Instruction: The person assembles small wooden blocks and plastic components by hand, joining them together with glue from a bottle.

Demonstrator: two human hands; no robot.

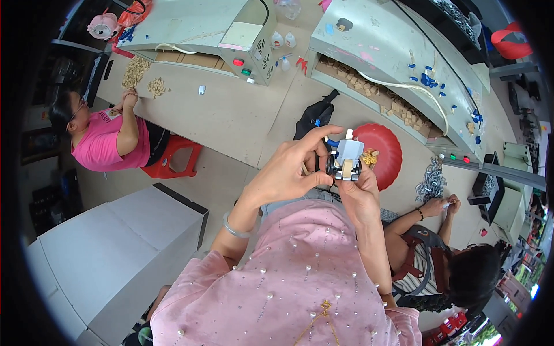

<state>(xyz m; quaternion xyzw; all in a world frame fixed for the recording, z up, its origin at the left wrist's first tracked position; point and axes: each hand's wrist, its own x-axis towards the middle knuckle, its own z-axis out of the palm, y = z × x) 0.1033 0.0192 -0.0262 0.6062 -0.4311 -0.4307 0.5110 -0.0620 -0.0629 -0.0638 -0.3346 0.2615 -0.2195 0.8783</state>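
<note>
Grey-and-cream small plastic part with dark round ends (345, 161), pinched between left hand (288, 173) and right hand (360, 193) above the red round bowl (385, 151): mid-assembly, apparently; next calls for steady fingertip alignment.

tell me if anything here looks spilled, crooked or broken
Nothing looks broken or spilled. Both hands, left hand and right hand, hold a small grey part upright over the red bowl. The loose tan pieces and the metal bits lie in heaps on the table, not scattered.
</note>
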